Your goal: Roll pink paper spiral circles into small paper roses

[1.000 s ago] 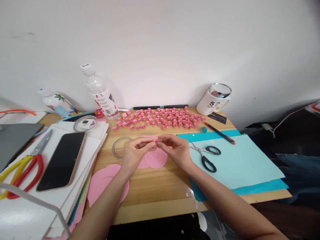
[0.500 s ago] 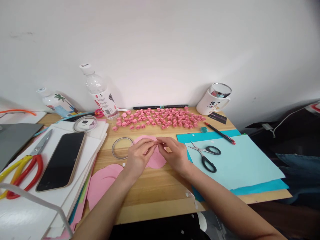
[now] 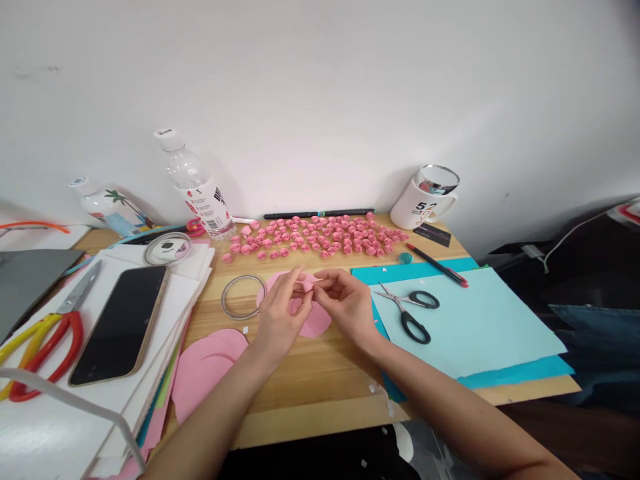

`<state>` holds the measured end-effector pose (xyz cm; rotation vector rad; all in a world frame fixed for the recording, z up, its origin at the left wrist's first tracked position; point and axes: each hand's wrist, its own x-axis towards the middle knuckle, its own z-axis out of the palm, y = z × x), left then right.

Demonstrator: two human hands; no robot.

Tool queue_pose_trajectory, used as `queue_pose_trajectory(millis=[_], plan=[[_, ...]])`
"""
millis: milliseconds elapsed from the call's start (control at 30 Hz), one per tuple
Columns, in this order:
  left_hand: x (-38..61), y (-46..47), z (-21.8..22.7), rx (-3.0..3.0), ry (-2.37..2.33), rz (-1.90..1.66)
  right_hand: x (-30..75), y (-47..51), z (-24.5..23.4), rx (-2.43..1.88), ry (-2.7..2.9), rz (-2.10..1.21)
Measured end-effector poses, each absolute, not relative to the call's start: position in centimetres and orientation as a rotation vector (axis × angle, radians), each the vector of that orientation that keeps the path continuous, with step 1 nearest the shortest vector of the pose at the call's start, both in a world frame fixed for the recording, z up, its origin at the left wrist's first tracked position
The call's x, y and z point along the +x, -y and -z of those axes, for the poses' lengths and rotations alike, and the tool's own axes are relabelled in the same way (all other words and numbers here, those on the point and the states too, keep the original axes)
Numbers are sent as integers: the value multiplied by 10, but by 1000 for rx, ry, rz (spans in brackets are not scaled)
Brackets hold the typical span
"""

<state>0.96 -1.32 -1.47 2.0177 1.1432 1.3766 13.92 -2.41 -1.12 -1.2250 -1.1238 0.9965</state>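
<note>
My right hand pinches a small piece of pink paper between thumb and fingertips. From the other side, my left hand curls around the same piece, its thumb below and its index finger lifted; the exact contact is partly hidden. Beneath both hands lies a cut pink paper round on the wooden table. A roll of tape rests just left of my left hand. More pink paper rounds overlap near my left forearm. Many small rolled pink paper roses are spread out behind my hands.
On the right, black-handled scissors lie on light blue paper. A white mug, a card and a pencil are behind. Leftward stand a plastic bottle, a phone and red-yellow scissors.
My left index finger has lifted and the left fingers have spread from the thumb, showing more of the pink piece. My right hand stays nearly in place. The view has shifted slightly.
</note>
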Motion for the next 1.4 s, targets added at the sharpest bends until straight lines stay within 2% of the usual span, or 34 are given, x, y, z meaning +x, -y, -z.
queue_pose_trajectory(millis=[300, 533, 867, 1400], plan=[[15, 15, 15, 1657, -1239, -1286, 133, 30, 12, -1228, 1117, -992], [15, 15, 12, 1711, -1187, -1265, 138, 22, 3, -1263, 924, -1134], [15, 15, 8, 1551, -1275, -1144, 133, 26, 7, -1245, 1002, -1101], [14, 17, 6, 1609, -1390, -1218, 126, 28, 12, -1295, 1090, -985]])
